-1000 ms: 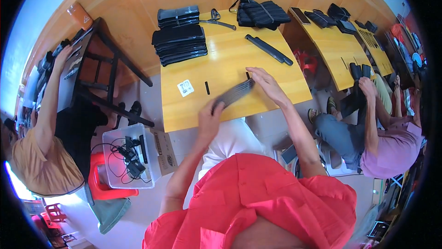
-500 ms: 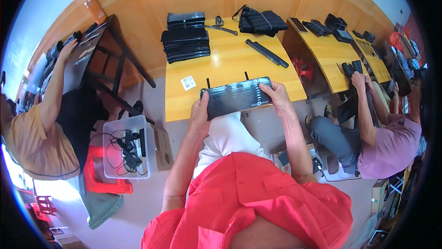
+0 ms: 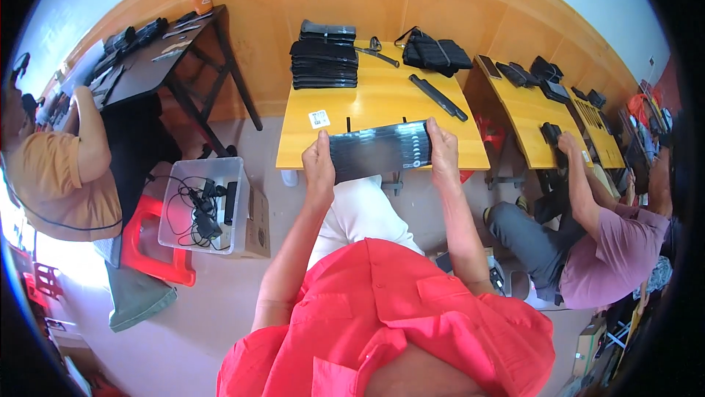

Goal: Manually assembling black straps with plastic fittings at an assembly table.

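Note:
A flat black panel (image 3: 376,153) with a glossy ribbed face and a column of small pale marks near its right end is stretched between my hands, over the near edge of the yellow table (image 3: 411,121). My left hand (image 3: 319,165) grips its left end, thumb up. Its right end is pinched in my right hand (image 3: 443,149). Two thin black tabs stand up behind the panel's far edge. Beyond it lies a small white printed card (image 3: 319,119). A neat stack of similar black pieces (image 3: 324,66) stands at the back left of the table.
A black bundle (image 3: 436,53) and a long black folded strip (image 3: 438,97) lie at the table's right. On the floor at left, a clear bin (image 3: 200,204) holds cables beside a red stool (image 3: 157,243). People work at the tables on either side.
My right thumb has moved off the panel's face to its right edge. The panel sits more level. The whole view has shifted, and the person at left has drawn an arm back.

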`<action>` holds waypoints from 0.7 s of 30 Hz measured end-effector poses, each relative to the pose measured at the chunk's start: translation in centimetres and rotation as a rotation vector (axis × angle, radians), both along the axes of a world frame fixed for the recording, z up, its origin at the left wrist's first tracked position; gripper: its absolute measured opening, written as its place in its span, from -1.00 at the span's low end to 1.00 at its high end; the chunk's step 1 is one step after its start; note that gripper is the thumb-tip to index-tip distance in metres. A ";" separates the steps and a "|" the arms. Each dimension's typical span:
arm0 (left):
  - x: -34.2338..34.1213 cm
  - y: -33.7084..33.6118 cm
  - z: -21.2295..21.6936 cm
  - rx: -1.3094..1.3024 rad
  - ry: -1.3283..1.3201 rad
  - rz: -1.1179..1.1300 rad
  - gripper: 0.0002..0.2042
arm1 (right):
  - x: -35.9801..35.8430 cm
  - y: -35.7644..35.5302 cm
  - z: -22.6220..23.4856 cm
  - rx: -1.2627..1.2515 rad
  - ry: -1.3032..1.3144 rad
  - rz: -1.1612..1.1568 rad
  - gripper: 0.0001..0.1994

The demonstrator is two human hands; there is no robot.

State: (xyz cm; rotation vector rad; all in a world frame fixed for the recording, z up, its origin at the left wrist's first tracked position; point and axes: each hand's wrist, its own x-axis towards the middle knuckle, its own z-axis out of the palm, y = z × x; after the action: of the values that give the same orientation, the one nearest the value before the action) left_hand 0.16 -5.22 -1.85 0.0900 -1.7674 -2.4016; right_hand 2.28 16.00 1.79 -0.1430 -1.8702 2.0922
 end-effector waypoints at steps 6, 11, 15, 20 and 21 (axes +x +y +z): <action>0.6 -0.4 0.4 0.021 0.065 0.020 -0.61 | 0.2 -0.2 -0.9 -0.013 0.060 -0.006 -0.62; 0.8 0.0 0.9 0.069 0.112 0.014 -0.63 | 0.1 -0.9 -1.0 -0.092 0.118 -0.008 -0.60; 0.0 -0.7 0.1 0.020 0.153 0.036 -0.64 | 0.3 -1.8 -0.7 -0.119 0.096 -0.028 -0.61; -0.9 -0.7 0.8 0.067 0.081 -0.018 -0.70 | -1.0 -1.1 -1.0 -0.117 0.044 -0.138 -0.63; -0.8 -1.1 1.2 -0.064 0.057 -0.072 -0.72 | -1.4 -0.8 -1.3 -0.119 0.038 -0.144 -0.63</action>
State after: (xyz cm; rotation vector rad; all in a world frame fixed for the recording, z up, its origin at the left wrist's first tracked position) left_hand -0.60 -6.29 -0.65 -0.0506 -1.8505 -2.3683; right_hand 0.84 15.22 0.45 -0.2567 -1.6622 2.0930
